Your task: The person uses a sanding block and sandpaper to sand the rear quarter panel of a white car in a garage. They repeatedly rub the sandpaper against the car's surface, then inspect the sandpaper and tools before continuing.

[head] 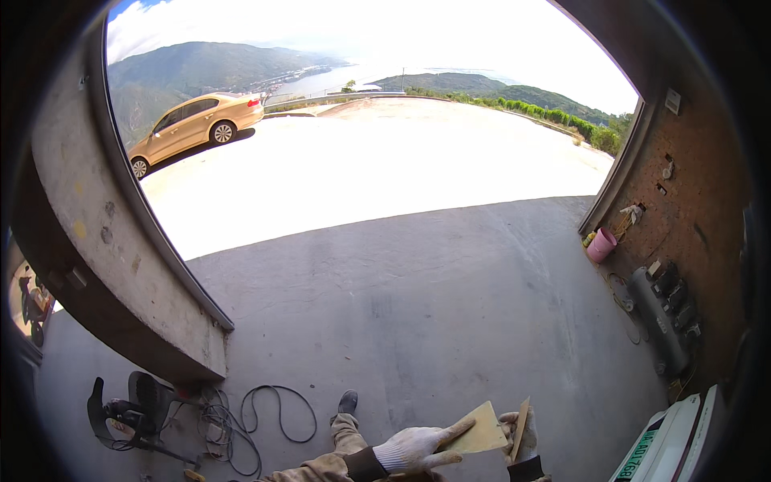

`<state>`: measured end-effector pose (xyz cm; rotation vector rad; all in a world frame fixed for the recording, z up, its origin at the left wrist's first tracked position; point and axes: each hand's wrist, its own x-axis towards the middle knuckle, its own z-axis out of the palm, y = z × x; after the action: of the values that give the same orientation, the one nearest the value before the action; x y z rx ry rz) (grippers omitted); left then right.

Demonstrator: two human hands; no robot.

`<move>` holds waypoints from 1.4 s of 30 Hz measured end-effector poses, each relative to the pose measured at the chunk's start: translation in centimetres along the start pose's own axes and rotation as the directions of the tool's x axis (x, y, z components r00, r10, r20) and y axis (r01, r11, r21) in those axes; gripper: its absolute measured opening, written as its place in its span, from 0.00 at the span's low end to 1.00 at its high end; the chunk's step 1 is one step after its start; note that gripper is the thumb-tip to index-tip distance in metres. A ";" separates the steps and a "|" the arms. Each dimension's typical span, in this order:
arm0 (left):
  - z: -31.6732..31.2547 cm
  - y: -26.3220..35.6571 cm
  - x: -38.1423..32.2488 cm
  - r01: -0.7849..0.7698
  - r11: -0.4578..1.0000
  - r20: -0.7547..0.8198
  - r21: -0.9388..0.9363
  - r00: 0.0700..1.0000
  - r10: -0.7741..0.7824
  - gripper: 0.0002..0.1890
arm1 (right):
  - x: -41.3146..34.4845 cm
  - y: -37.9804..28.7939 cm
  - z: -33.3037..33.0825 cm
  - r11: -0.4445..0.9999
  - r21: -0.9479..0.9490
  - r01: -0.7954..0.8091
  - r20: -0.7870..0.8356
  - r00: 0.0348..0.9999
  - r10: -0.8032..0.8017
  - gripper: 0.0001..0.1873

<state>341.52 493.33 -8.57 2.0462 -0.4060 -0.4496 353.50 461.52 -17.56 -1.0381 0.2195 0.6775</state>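
My left hand [415, 447], in a white knit glove with a dark cuff, reaches in from the bottom of the view. It grips a thin pale-yellow rectangular plate [480, 429] by its near side, index finger laid along the face and thumb below. Just to the right, my right hand [527, 435], also gloved, holds a narrow tan flat piece [521, 428], seen nearly edge-on. The two pieces are close together; whether they touch I cannot tell. What material they are is unclear. Both are held above the grey concrete floor [385, 337].
A black cable [280, 388] lies coiled by a dark stool-like object [144, 394] at lower left. An air compressor [662, 319] and a pink bucket [601, 245] stand along the right wall. A white vehicle [674, 440] juts in at lower right. Outside, a gold sedan [193, 123] is parked.
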 end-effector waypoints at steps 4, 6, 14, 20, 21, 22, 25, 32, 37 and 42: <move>-7.0 -5.2 1.0 -0.234 0.963 0.019 0.132 0.972 0.233 0.42 | 6.9 0.9 4.8 0.889 0.377 -0.260 0.261 0.951 0.168 0.19; -10.2 -7.2 1.6 -0.251 0.955 0.097 0.160 0.966 0.238 0.43 | 9.1 2.2 8.4 0.992 0.107 -0.064 -0.128 0.989 0.077 0.21; -19.1 -8.8 5.5 -0.218 0.968 0.252 -0.126 0.936 0.244 0.47 | 14.2 4.0 17.6 0.844 -0.532 0.064 -0.313 0.912 -0.266 0.23; -20.1 -8.2 7.3 -0.211 0.932 0.241 -0.296 0.927 0.286 0.48 | 12.8 2.6 17.5 0.004 -0.962 0.274 0.202 0.717 -0.667 0.24; -19.8 -7.9 7.7 -0.162 0.935 0.221 -0.315 0.946 0.238 0.44 | 11.7 2.6 17.3 -0.076 -0.953 0.293 0.267 0.697 -0.665 0.24; -20.0 -7.8 9.1 0.037 0.929 0.448 -0.369 0.882 0.144 0.41 | 11.0 2.6 17.3 -0.111 -0.945 0.308 0.304 0.697 -0.650 0.24; -19.5 -6.6 10.8 0.055 0.831 0.292 -0.554 0.947 0.132 0.47 | 5.8 2.6 17.4 0.904 -0.368 -0.219 -0.419 0.907 0.050 0.44; -13.5 -0.7 9.7 -0.006 0.929 0.496 -0.370 0.844 0.203 0.49 | -5.8 -1.7 17.1 0.509 -0.758 0.408 -0.477 0.185 -0.859 0.09; -6.9 4.1 6.9 0.457 0.706 0.759 -0.541 0.627 0.175 0.52 | -12.2 0.5 19.2 -0.009 -0.986 0.166 -0.021 -0.179 -0.984 0.15; -2.8 5.4 5.8 0.543 0.644 0.826 -0.539 0.488 0.280 0.55 | -17.2 2.4 18.7 0.028 -0.978 0.208 -0.038 -0.047 -0.998 0.19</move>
<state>347.37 490.19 -3.39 0.8285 -0.5020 -1.5420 336.01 471.06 -1.66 -2.0904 0.0758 -1.1781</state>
